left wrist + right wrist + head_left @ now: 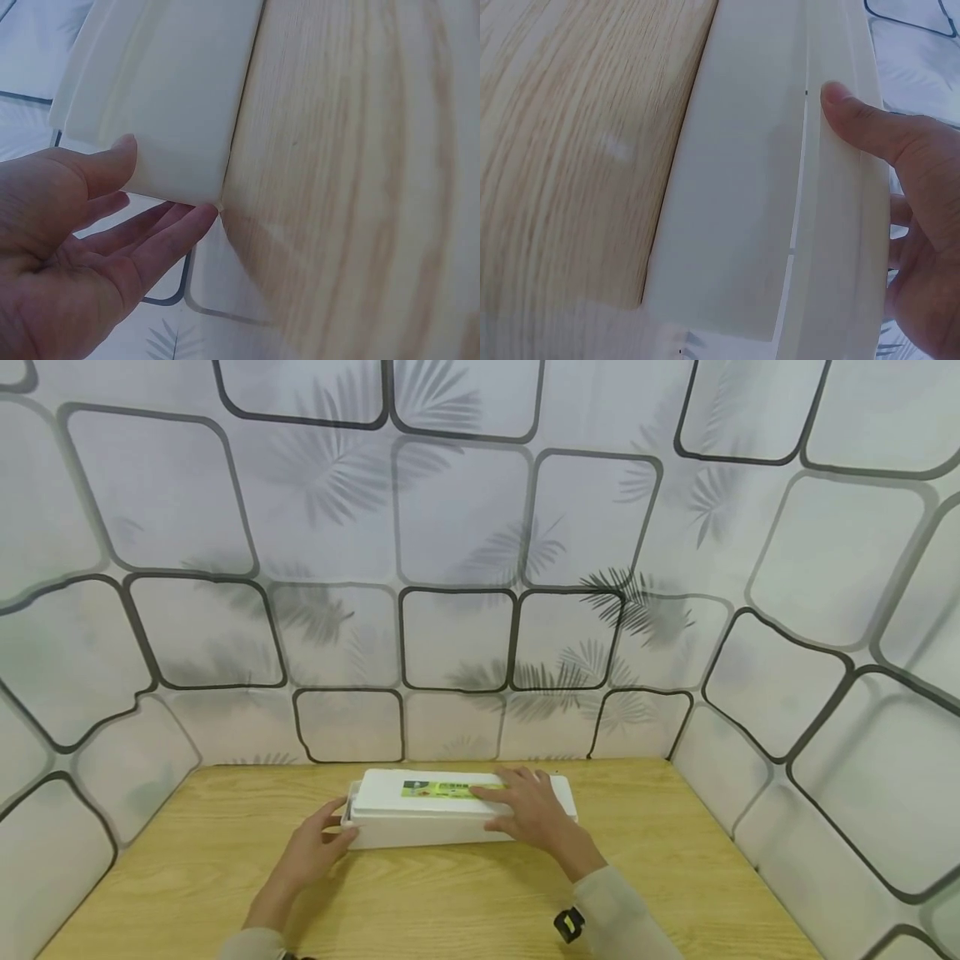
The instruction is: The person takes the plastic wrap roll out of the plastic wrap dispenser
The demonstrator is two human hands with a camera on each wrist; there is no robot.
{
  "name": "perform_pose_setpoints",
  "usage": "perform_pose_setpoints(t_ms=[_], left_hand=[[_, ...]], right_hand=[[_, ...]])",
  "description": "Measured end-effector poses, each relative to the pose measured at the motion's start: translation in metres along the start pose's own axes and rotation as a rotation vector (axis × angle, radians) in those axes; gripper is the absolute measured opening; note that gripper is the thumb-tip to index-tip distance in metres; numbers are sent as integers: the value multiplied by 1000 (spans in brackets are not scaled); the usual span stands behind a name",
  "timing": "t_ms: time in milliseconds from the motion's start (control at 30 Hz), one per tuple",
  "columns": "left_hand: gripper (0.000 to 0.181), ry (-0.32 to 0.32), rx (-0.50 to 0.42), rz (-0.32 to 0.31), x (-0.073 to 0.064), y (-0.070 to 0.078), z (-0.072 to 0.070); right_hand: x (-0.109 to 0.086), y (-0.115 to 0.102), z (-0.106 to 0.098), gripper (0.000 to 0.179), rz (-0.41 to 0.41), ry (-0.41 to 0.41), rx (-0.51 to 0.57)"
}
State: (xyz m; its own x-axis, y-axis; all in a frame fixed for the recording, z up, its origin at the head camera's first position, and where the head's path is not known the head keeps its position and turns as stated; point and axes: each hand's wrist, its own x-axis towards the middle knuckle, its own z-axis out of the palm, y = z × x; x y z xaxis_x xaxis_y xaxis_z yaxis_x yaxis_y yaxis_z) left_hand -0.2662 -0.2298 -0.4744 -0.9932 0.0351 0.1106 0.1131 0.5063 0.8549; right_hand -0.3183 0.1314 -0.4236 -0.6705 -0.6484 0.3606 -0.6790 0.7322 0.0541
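A long white box (pixel 420 835) lies lengthwise on the table, with a white lid (pixel 382 783) on top that bears a green label (pixel 423 789). At its left end the lid sits short of the box's rim, so a narrow gap shows. My left hand (pixel 311 852) holds that end, its thumb on the front wall and its fingers against the end wall in the left wrist view. My right hand (pixel 534 810) grips the lid near its right end, fingers across the top. In the right wrist view its thumb presses the lid's front edge, and a thin slit separates lid and box.
The wooden table (pixel 420 910) reaches back to a patterned curtain (pixel 457 635) just behind the box. More of this curtain hangs at the left and right sides. A dark band (pixel 570 925) is at the right sleeve.
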Motion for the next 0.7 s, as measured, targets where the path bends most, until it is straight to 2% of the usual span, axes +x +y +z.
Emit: perform_pose_setpoints(t_ms=[200, 700], left_hand=[[61, 7, -5, 8, 0, 0, 0], [60, 12, -18, 4, 0, 1, 2]], right_hand=[[-7, 2, 2, 57, 15, -5, -7], [-23, 8, 3, 55, 19, 104, 23]])
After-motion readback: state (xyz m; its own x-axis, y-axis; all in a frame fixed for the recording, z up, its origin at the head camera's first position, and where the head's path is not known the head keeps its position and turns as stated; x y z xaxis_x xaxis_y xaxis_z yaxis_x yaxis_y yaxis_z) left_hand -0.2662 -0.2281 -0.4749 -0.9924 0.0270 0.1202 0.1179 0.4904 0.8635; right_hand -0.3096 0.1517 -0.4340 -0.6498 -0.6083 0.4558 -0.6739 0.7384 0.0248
